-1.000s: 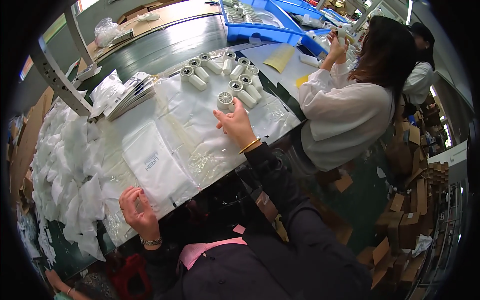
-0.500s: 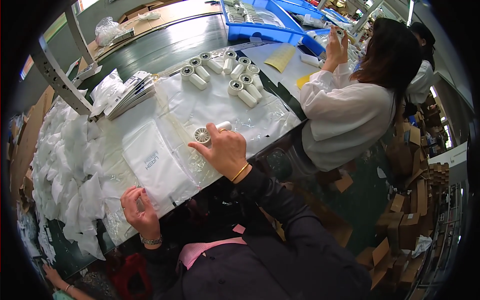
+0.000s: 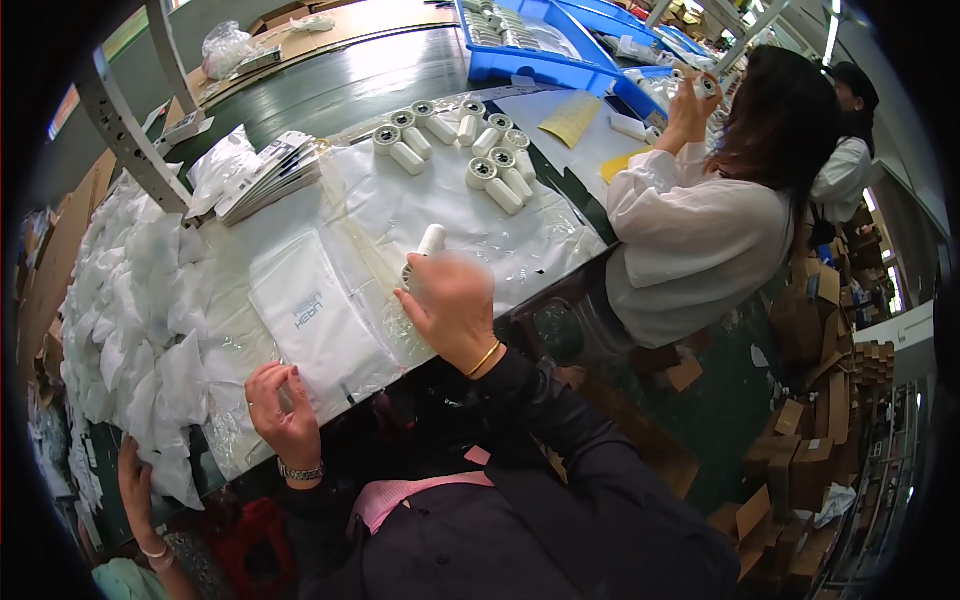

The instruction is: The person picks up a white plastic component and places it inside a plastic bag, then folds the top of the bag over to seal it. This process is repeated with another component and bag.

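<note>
Near the middle of the table lies a small white handheld fan [image 3: 432, 240], its handle pointing away and its round head partly covered by my right hand [image 3: 455, 305]. The fingers of that hand are closed around the head, though blur hides the fingertips. My left hand [image 3: 285, 405] is at the near left corner of a stack of white printed plastic bags [image 3: 320, 305]. Its fingers are curled but apart, with nothing visible between them. Farther back, several more white fans [image 3: 480, 172] lie grouped on a plastic sheet [image 3: 400, 205].
White filled packets [image 3: 140, 330] are heaped at the left, beside a metal post [image 3: 135, 140]. Flat printed packages [image 3: 270, 175] lie behind the bags. Blue bins [image 3: 540, 65] stand at the back. A co-worker in white [image 3: 700, 220] sits at right; another person's arm [image 3: 140, 490] reaches in lower left.
The fan by my right hand has turned, its handle now pointing farther away, and the hand covers more of its head. My left hand has barely moved. The lower-left person's arm has risen toward the packets.
</note>
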Available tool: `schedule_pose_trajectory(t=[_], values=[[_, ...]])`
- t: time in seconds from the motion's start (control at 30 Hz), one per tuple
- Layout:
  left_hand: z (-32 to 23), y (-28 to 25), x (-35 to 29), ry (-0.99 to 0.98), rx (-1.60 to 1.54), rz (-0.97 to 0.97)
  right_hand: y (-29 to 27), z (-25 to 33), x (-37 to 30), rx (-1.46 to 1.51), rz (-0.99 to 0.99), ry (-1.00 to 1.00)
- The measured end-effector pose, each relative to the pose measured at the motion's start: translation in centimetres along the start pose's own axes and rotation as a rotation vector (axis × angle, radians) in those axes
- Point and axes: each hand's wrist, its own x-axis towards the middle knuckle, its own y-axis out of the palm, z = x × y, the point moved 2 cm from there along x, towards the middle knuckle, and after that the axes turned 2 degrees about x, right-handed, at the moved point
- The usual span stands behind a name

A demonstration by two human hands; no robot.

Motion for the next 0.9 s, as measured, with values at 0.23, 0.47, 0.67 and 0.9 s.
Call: schedule_pose_trajectory(t=[0.23, 0.47, 0.67, 0.9], values=[[-0.4, -0.3, 0.2, 0.002, -0.050, 0.033, -1.0, 0.7, -1.3, 0.311, -0.063, 0.050], [-0.2, -1.1, 0.0, 0.015, -0.049, 0.015, -3.3, 3.0, -3.6, 0.679, -0.002, 0.030], [0.1, 0.0, 1.4, 0.055, -0.158, 0.047, -4.0, 3.3, -4.9, 0.717, 0.161, 0.005], [-0.2, -1.1, 1.1, 0.161, -0.063, 0.323, -2.8, 4.9, -6.2, 0.766, 0.359, -0.142]])
